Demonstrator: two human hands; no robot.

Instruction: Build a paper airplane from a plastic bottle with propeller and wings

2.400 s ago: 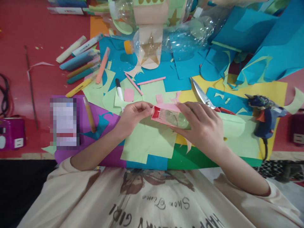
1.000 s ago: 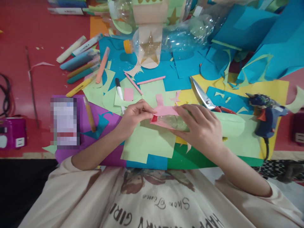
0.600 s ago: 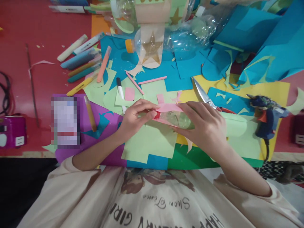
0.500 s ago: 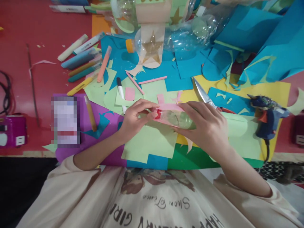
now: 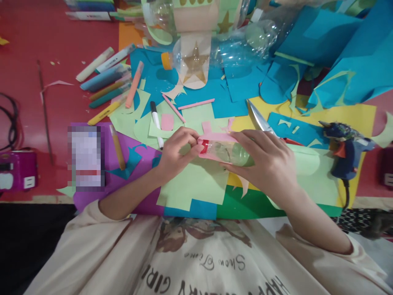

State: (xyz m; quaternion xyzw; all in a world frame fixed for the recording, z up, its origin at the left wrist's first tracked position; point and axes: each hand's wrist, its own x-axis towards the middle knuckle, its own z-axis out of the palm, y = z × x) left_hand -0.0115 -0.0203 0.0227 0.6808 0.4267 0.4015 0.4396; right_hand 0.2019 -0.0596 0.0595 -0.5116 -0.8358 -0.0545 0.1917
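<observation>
The small clear bottle (image 5: 226, 152) lies on its side between the two hands, above the middle of the paper-covered table. On its near side, a flat pale green sheet (image 5: 192, 188) stretches toward the table's front edge, with the shirt (image 5: 196, 254) just beyond. The far side is tighter: pink scraps and two thin pink sticks (image 5: 196, 104) lie there, with a large bottle (image 5: 227, 53) farther off. Scissors (image 5: 260, 119) crowd the far right of the small bottle, and a blue glue gun (image 5: 345, 153) stands well apart to its right.

The left hand (image 5: 180, 151) pinches the small bottle's red cap (image 5: 204, 146) end between thumb and fingers; the right hand (image 5: 267, 159) clasps the other end, thumb on the near side, fingers on the far. The hands are apart from each other. The body is smooth, see-through plastic, rounded, with matte pink paper (image 5: 216, 137) along its far side.

The right hand covers the small bottle's base and part of the scissors, while fingertips hide some of the cap. Left of it, a pixelated rectangle (image 5: 87, 157) cannot be made out, and the large bottle's far end blurs into clutter.
</observation>
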